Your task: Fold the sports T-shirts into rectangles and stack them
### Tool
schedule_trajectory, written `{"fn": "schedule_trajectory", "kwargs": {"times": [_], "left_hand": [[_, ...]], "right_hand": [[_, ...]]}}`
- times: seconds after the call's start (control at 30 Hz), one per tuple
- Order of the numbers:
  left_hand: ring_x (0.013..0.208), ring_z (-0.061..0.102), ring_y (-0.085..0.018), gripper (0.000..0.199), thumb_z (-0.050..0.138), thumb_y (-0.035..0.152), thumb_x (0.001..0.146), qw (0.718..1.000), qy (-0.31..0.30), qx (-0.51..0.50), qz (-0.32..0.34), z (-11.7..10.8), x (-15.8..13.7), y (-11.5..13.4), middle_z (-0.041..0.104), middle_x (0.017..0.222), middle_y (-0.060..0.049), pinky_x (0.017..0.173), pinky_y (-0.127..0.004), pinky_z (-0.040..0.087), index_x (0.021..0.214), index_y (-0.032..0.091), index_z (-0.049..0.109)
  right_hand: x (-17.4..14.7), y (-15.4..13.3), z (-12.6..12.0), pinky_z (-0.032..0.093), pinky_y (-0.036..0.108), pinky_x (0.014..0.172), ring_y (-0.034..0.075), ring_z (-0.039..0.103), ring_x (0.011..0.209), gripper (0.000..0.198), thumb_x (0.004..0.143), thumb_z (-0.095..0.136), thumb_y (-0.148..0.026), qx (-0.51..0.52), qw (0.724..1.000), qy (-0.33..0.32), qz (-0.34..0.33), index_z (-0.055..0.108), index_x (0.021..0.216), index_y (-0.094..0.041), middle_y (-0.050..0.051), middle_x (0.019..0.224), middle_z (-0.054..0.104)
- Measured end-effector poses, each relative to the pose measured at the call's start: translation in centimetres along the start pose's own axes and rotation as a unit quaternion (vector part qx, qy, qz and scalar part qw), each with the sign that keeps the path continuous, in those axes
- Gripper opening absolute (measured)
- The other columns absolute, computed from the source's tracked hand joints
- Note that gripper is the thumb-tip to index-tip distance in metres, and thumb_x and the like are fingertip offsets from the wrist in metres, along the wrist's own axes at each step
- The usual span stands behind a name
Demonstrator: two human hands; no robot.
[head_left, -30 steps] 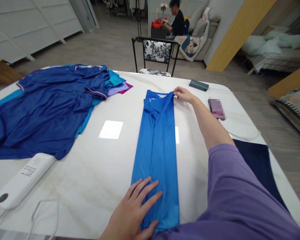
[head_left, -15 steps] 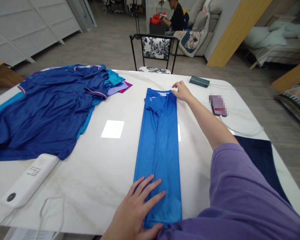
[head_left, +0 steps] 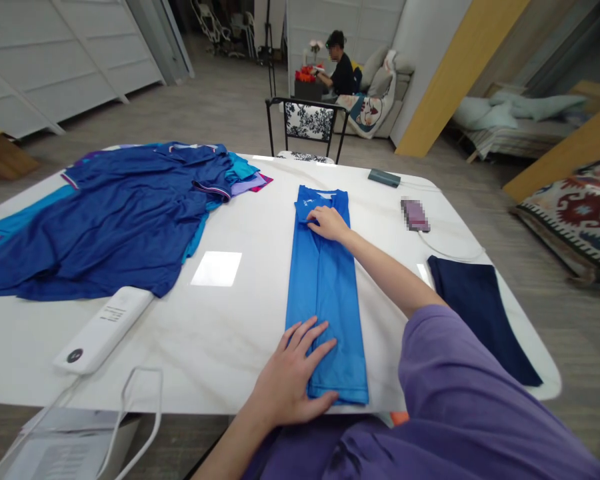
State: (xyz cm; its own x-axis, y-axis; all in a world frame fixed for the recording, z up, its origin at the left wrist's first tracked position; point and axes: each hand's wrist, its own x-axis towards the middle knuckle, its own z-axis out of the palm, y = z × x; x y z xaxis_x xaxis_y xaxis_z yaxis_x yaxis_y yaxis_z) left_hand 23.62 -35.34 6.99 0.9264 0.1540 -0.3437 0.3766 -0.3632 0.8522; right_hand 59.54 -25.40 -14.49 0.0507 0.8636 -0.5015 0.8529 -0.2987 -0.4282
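A bright blue shirt [head_left: 334, 287], folded into a long narrow strip, lies on the white marbled table [head_left: 240, 333] in front of me. My left hand [head_left: 297, 373] rests on its near end, fingers spread flat and thumb by the hem. Near the far end, my right hand [head_left: 328, 223] touches the folded sleeve below the collar. Its fingers are bent downward, and whether they pinch the cloth is hard to see. A folded dark navy garment [head_left: 480, 313] lies at the table's right side.
A pile of shirts with a dark blue polo shirt [head_left: 130, 213] on top covers the left side. A white power strip-like device [head_left: 105, 330] with a cable is nearer me. A phone [head_left: 415, 215] and dark box [head_left: 384, 177] lie right. Beyond stand a chair [head_left: 307, 121] and a seated person [head_left: 343, 70].
My right hand has moved from the shirt's far right corner inward and nearer, onto the sleeve. My left hand stays flat on the near end. The view has shifted.
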Motion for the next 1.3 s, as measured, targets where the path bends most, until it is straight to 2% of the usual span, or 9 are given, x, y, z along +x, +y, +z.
{"fn": "schedule_trajectory", "kwargs": {"times": [0.1,0.23,0.33,0.43,0.53,0.7,0.97,1.17,1.3], "left_hand": [[0.175,0.041,-0.042,0.087,0.086,0.065,0.093,1.000,0.008,-0.006,0.011,0.2,-0.3,0.0,0.046,0.187,-0.006,0.142,-0.068,0.039,0.171,0.035,0.060],[0.172,0.045,-0.041,0.085,0.085,0.066,0.095,0.999,0.029,-0.044,0.015,-0.1,-1.1,-0.3,0.050,0.184,-0.007,0.140,-0.068,0.043,0.171,0.037,0.059],[0.167,0.054,-0.033,0.057,0.065,0.054,0.113,0.991,0.093,-0.098,-0.025,-1.8,0.6,-1.9,0.061,0.175,-0.007,0.134,-0.057,0.052,0.167,0.037,0.061],[0.160,0.061,-0.027,0.044,0.047,0.042,0.121,0.983,0.152,-0.089,-0.046,-4.7,7.8,-6.0,0.069,0.165,-0.007,0.136,-0.052,0.051,0.160,0.032,0.067],[0.161,0.060,-0.024,0.050,0.037,0.037,0.122,0.985,0.162,-0.003,-0.054,-7.4,19.0,-12.1,0.065,0.170,-0.010,0.140,-0.047,0.047,0.159,0.024,0.067],[0.178,0.035,-0.038,0.063,0.047,0.050,0.118,0.983,0.120,0.057,-0.125,-7.9,31.9,-20.5,0.047,0.186,-0.015,0.146,-0.066,0.029,0.172,0.019,0.058],[0.184,0.016,-0.038,0.107,0.037,0.091,0.106,0.972,0.067,0.165,-0.156,-6.1,32.2,-23.3,0.024,0.195,-0.014,0.147,-0.064,0.019,0.185,0.019,0.036],[0.183,0.015,-0.040,0.113,0.035,0.097,0.103,0.972,0.067,0.167,-0.154,-5.9,32.5,-23.2,0.023,0.196,-0.013,0.146,-0.066,0.017,0.186,0.021,0.034],[0.182,0.017,-0.044,0.116,0.052,0.097,0.098,0.979,0.073,0.130,-0.143,-5.8,32.7,-23.6,0.026,0.194,-0.017,0.145,-0.072,0.016,0.185,0.022,0.037]], "right_hand": [[-0.8,1.6,-0.9,0.049,0.045,0.118,0.030,0.068,0.129,0.036,0.115,0.063,-0.050,0.038,0.999,0.004,-0.032,0.085,0.124,-0.023,0.011,0.138,0.078],[-0.7,6.4,-1.5,0.053,0.045,0.122,0.030,0.070,0.135,0.047,0.118,0.050,-0.039,0.053,0.992,0.058,0.095,0.075,0.149,-0.014,0.017,0.150,0.075],[-0.3,10.0,-1.5,0.047,0.056,0.132,0.036,0.059,0.157,0.061,0.117,0.050,-0.041,0.015,0.987,0.051,0.153,0.058,0.170,-0.013,0.019,0.173,0.060],[0.0,12.3,-1.0,0.039,0.060,0.139,0.036,0.044,0.171,0.069,0.119,0.045,-0.048,-0.017,0.990,0.015,0.142,0.046,0.180,-0.017,0.015,0.186,0.043],[-0.1,13.6,-0.4,0.031,0.059,0.143,0.035,0.039,0.174,0.076,0.120,0.042,-0.060,-0.042,0.990,-0.012,0.137,0.043,0.183,-0.016,0.015,0.188,0.039],[-1.2,15.4,-0.4,0.026,0.063,0.144,0.039,0.032,0.177,0.085,0.118,0.037,-0.073,-0.072,0.986,-0.038,0.146,0.047,0.182,-0.019,0.011,0.190,0.035],[-1.2,14.7,-1.2,0.020,0.065,0.146,0.039,0.030,0.178,0.089,0.117,0.036,-0.074,-0.072,0.992,-0.018,0.098,0.037,0.186,-0.018,0.013,0.194,0.025],[-0.3,15.7,-0.9,0.010,0.065,0.149,0.038,0.023,0.181,0.100,0.112,0.041,-0.082,-0.031,0.992,-0.075,0.098,0.026,0.190,-0.022,0.012,0.195,0.020],[-3.2,12.5,-1.7,0.010,0.064,0.149,0.038,0.016,0.183,0.097,0.117,0.037,-0.075,-0.011,0.992,-0.008,0.122,0.016,0.191,-0.015,0.016,0.195,0.016]]}}
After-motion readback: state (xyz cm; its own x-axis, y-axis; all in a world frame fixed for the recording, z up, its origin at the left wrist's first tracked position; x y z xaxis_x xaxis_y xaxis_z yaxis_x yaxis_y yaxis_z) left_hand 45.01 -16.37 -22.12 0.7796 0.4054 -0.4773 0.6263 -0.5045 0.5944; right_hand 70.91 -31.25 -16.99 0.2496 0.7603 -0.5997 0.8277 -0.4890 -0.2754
